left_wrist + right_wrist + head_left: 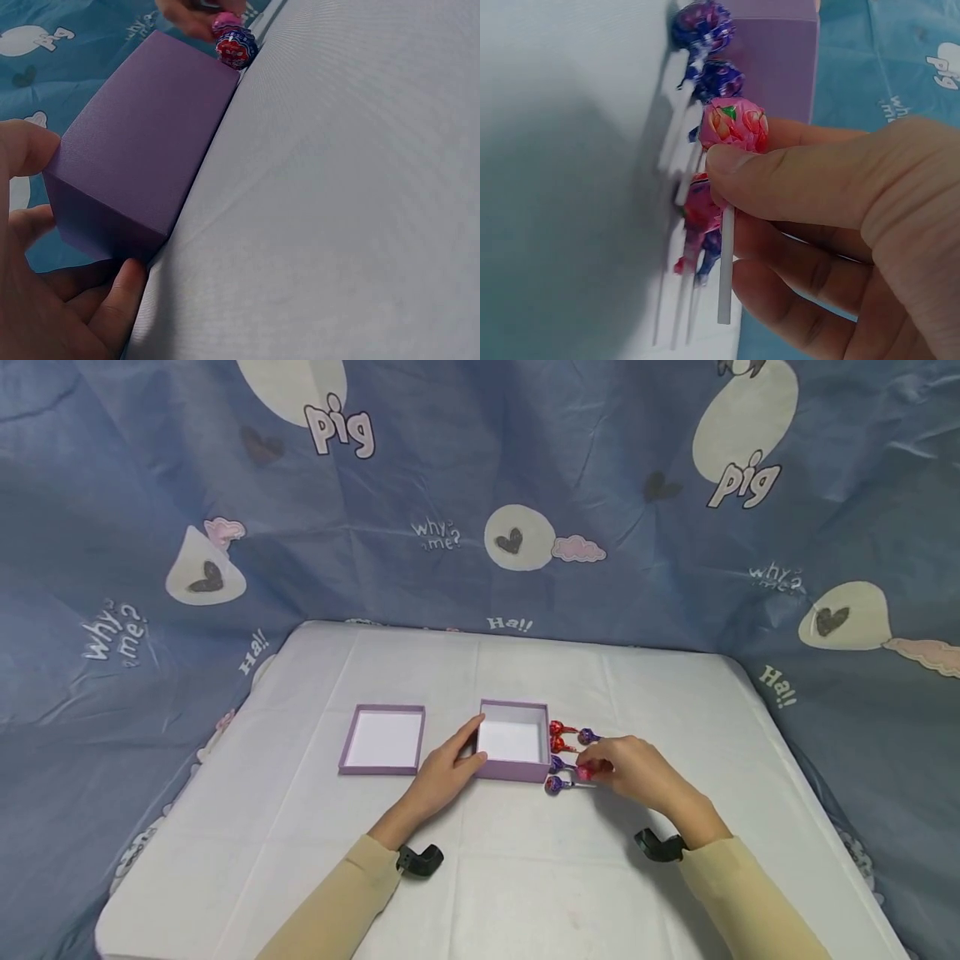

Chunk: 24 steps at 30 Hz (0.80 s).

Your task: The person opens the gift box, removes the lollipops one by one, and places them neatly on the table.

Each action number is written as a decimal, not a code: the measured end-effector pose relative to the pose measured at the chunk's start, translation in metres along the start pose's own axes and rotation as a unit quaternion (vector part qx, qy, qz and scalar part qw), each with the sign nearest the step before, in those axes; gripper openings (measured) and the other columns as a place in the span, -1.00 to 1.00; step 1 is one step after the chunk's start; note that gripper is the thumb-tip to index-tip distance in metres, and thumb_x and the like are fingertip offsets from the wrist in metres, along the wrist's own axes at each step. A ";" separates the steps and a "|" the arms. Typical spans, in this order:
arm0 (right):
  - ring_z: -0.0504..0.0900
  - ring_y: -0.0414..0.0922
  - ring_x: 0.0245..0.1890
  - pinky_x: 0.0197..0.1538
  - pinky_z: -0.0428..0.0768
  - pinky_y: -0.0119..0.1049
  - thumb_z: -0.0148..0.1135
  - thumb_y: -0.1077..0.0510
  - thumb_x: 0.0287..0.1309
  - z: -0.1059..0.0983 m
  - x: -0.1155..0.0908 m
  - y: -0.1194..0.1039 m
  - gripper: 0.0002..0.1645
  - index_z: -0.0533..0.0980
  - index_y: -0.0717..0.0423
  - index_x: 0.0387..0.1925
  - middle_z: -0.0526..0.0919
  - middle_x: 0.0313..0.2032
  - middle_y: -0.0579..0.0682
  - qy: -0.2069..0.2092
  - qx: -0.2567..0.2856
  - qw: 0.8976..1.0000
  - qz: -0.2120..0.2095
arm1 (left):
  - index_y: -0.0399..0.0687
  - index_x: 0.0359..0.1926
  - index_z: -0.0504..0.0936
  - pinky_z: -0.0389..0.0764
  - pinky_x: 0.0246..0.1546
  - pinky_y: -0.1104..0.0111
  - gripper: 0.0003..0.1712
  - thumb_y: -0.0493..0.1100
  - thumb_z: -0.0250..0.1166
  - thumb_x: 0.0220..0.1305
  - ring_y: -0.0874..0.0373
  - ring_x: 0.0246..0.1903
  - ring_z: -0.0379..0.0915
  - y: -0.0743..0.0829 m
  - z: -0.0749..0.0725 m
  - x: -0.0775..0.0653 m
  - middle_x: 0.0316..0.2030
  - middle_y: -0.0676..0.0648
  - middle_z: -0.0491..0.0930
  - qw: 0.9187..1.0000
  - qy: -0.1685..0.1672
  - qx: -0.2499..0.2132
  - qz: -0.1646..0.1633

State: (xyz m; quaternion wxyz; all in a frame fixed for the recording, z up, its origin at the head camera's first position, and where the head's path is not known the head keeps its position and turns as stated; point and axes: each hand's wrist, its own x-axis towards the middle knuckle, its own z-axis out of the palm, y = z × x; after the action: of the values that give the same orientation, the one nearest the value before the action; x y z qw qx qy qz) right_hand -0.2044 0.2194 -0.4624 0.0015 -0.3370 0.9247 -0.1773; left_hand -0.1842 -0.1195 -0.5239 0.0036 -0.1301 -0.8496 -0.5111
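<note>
A lidless purple box [513, 770] with a white inside stands at the middle of the table. My left hand [442, 777] touches its left side, with thumb and fingers spread along the wall and near corner. In the left wrist view, the fingertips [129, 281] rest low against the box. My right hand [637, 768] pinches a pink-wrapped lollipop [735, 126] between thumb and fingers, just right of the box. Below it in the right wrist view, its white stick points down. Purple lollipops [553, 785] and red lollipops [557, 744] lie beside the box's right wall.
To the left of the box lies its purple-rimmed lid [382, 771], white inside facing up. A white cloth covers the table [517, 868]. Behind it hangs a blue printed curtain [420, 585]. Each wrist wears a black strap device [420, 862].
</note>
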 end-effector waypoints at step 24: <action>0.63 -0.25 -0.36 -0.30 0.61 -0.26 0.59 0.32 -0.09 0.010 -0.011 0.005 -0.59 0.77 -0.12 -0.16 0.67 -0.37 -0.29 0.016 -0.040 0.999 0.002 | 0.58 0.53 0.16 0.24 0.41 0.08 -0.28 0.20 0.19 0.42 0.13 0.43 0.14 0.002 0.000 -0.001 0.45 0.12 0.27 1.000 0.001 0.000 -0.011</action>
State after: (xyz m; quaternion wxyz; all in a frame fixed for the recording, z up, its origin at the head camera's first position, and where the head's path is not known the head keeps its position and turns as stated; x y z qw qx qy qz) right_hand -0.1978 0.2269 -0.4749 -0.0262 -0.3324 0.9315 -0.1455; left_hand -0.1831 -0.1185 -0.5222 -0.0008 -0.1199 -0.8510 -0.5113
